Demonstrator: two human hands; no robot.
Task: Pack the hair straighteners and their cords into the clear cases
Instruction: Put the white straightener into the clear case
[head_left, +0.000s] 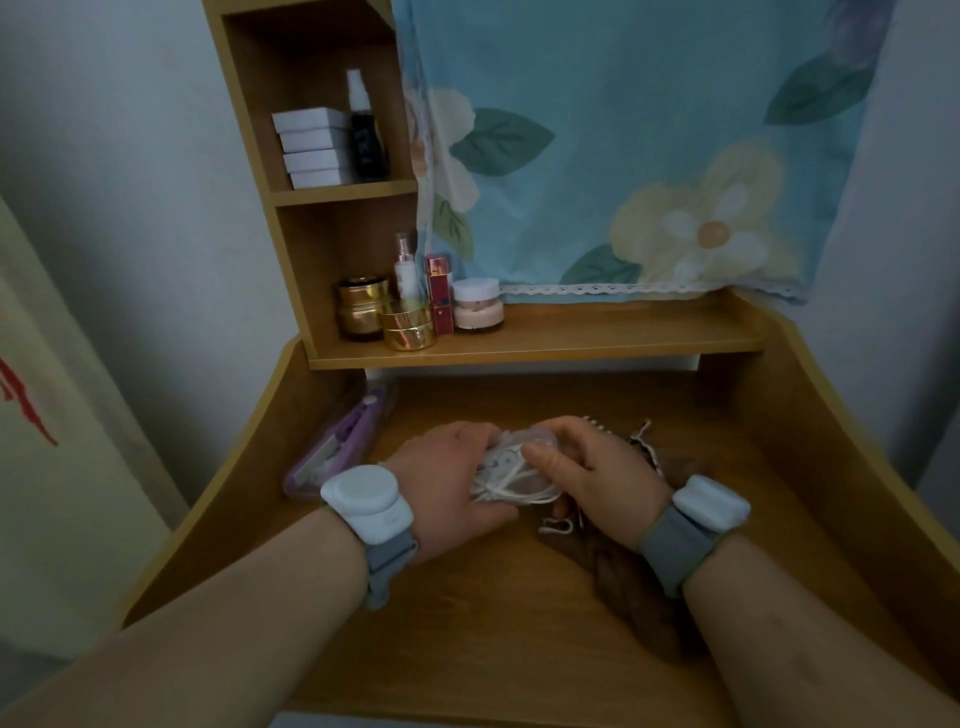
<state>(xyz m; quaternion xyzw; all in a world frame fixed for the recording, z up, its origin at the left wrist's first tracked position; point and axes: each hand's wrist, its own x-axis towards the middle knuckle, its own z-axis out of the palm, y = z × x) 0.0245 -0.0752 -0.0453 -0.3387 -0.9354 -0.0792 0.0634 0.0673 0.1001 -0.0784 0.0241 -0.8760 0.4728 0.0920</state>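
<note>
On the wooden desk (493, 623), near its middle, we hold a clear case (519, 467) between both hands. Our left hand (447, 488) wraps its fingers round the case's left end, thumb along the near edge. Our right hand (597, 478) grips the right end, thumb pressed on the lid and fingers curled over the far side. Through the plastic we see a coiled white cord (506, 480); we cannot tell whether a straightener is inside too. At the desk's left edge, well apart from our hands, lies a second clear case (332, 452) with a purple straightener (350, 423) in it. Under our right wrist lies a brown braid of hair (639, 597). Jars and bottles (410, 312) stand on the shelf behind.
</note>
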